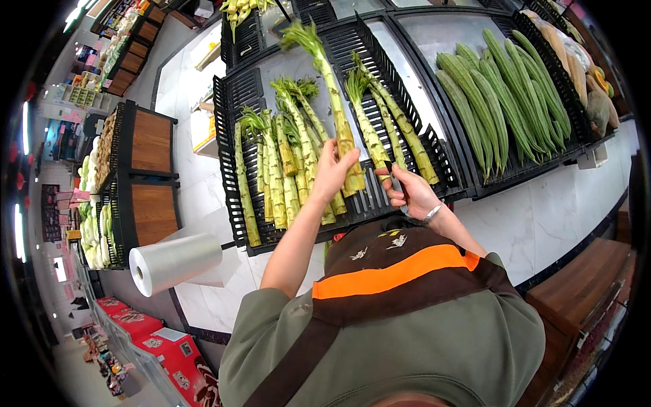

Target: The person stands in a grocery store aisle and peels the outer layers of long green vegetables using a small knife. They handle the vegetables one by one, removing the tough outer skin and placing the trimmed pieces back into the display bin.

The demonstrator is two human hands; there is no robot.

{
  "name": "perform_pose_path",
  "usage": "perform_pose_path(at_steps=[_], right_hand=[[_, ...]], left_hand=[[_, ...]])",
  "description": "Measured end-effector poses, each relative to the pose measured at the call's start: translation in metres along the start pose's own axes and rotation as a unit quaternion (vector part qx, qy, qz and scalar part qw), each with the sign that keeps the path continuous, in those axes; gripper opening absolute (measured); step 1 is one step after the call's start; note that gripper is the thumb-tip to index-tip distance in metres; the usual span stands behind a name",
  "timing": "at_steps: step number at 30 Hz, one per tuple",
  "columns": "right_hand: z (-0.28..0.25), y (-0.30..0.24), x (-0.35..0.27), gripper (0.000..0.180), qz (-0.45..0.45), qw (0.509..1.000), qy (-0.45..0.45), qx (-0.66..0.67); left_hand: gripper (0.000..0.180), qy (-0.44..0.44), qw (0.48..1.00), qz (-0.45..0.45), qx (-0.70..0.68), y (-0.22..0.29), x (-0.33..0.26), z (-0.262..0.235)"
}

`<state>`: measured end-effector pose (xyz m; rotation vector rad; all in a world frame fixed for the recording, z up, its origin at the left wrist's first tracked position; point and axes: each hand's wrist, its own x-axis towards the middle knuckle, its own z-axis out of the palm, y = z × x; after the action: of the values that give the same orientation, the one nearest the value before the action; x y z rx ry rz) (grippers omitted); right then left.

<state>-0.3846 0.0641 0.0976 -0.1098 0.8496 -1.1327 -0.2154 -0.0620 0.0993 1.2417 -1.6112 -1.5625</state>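
My left hand (pixel 331 175) is closed around the lower part of a celtuce stalk (pixel 334 95), which stands raised over the black crate (pixel 232 183) with its leafy top pointing away. To the right of its cut end, my right hand (pixel 416 192) grips a small dark and grey tool (pixel 397 182); its shape is partly hidden by the fingers. Several more celtuce stalks (pixel 269 159) lie in the crate left of the held one. On the right side of the crate rest a few others, among them a leafy stalk (pixel 366 129).
Ridged green gourds (pixel 498 102) fill a black crate at the right. A roll of clear plastic bags (pixel 176 263) hangs off the crate's near left corner. Wooden produce stands (pixel 150 142) are farther left. A brown wooden cabinet (pixel 576 285) stands at the lower right.
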Motion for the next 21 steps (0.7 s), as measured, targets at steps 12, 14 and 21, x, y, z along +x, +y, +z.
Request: perform_pose_path(at_steps=[12,14,21], right_hand=[[0.054,-0.020,0.030,0.036,-0.294,0.911,0.018,-0.289],[0.056,-0.020,0.038,0.040,-0.289,0.874,0.033,-0.390],[0.040,-0.005,0.070,0.032,-0.255,0.885,-0.005,-0.389]], left_hand=[[0.056,0.045,0.996,0.075,0.015,-0.007,-0.057,0.024],[0.060,0.074,0.992,0.082,0.055,-0.006,-0.064,0.028],[0.056,0.093,0.965,0.080,0.232,-0.018,-0.078,0.025]])
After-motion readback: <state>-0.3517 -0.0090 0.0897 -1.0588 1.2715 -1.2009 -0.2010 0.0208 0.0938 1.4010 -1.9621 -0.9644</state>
